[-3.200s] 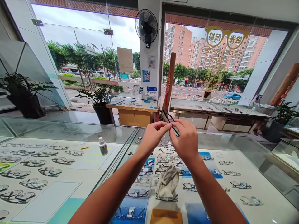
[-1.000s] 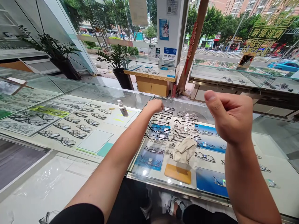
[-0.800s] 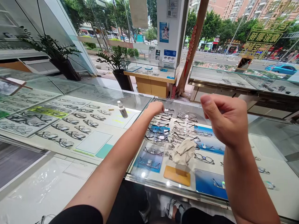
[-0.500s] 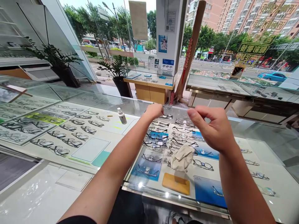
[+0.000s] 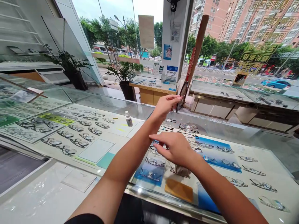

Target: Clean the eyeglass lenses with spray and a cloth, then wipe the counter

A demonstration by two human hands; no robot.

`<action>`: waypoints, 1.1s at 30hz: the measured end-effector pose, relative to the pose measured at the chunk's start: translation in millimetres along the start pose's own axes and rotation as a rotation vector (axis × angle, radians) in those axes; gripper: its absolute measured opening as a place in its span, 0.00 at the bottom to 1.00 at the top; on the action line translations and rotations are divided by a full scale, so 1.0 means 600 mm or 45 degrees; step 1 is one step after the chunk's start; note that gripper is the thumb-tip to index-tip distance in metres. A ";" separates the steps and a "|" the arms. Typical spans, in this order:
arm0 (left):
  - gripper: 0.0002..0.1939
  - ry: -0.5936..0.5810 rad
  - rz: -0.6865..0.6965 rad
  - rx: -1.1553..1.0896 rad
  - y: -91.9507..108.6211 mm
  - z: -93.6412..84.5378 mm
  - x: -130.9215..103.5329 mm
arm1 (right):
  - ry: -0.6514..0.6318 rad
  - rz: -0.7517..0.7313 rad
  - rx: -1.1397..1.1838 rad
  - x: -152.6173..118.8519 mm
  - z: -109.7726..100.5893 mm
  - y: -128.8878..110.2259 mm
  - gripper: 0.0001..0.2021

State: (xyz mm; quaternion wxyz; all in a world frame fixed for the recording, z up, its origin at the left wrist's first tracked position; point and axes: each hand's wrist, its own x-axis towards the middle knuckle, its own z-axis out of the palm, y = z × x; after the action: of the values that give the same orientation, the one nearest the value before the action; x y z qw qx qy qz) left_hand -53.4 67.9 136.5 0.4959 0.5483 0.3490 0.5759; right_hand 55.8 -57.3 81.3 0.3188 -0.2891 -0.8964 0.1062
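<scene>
Head view shows the left hand (image 5: 165,106) pinching dark-rimmed, clear-lensed eyeglasses (image 5: 184,91), probably best held lightly by the frame, the right hand (image 5: 176,148) (fingers parted) holding nothing.

The raised pair of slim-framed eyeglasses (image 5: 184,90) is showing dark rims around clear lenses. Under the glass, the tabletop (image 5: 271,165) is looking off-white. Along its front edge, a flat rectangular case (image 5: 178,190) is showing plain mustard-orange, a soft cloth (image 5: 182,171) behind it is looking beige, and a glossy rectangular sheet (image 5: 157,169) is fading from grey to blue. Toward the far edge, a small plastic bottle (image 5: 128,119) is displaying white with a grey label.
</scene>
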 end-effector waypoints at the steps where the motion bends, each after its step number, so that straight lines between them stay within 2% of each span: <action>1: 0.10 0.008 -0.010 -0.034 0.003 0.001 -0.001 | -0.002 -0.023 0.005 -0.001 0.010 0.000 0.15; 8: 0.11 0.075 -0.042 -0.133 0.011 0.000 0.000 | -0.048 -0.187 -0.089 -0.008 0.052 -0.012 0.14; 12: 0.10 0.087 -0.036 -0.182 0.017 0.002 -0.006 | -0.037 -0.197 -0.064 -0.007 0.040 -0.017 0.11; 16: 0.14 0.067 -0.048 -0.217 0.028 0.008 -0.019 | -0.045 -0.155 -0.101 -0.010 0.016 -0.029 0.14; 18: 0.15 0.075 -0.051 -0.244 0.033 0.010 -0.028 | -0.095 -0.176 -0.157 -0.015 0.018 -0.037 0.13; 20: 0.13 0.101 -0.051 -0.273 0.035 0.012 -0.039 | -0.112 -0.220 -0.145 -0.023 0.029 -0.046 0.07; 22: 0.12 0.146 -0.050 -0.290 0.029 0.014 -0.051 | -0.006 -0.217 -0.061 -0.034 0.046 -0.055 0.07; 25: 0.12 0.223 -0.077 -0.280 0.007 0.015 -0.067 | 0.179 -0.171 0.004 -0.055 0.069 -0.067 0.12; 28: 0.14 0.268 -0.130 -0.258 -0.019 0.018 -0.077 | 0.122 -0.204 -0.059 -0.079 0.086 -0.074 0.06; 30: 0.14 0.283 -0.167 -0.257 -0.032 0.021 -0.080 | 0.103 -0.203 -0.048 -0.092 0.088 -0.072 0.08; 33: 0.12 0.313 -0.136 -0.270 -0.049 0.025 -0.084 | 0.242 -0.119 0.033 -0.103 0.078 -0.061 0.04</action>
State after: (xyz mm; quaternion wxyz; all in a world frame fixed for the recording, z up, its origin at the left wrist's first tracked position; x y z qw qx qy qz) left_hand -37.7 25.5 96.6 0.5344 0.3991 0.3729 0.6450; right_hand 48.6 -123.6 27.5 0.4107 -0.2514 -0.8732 0.0749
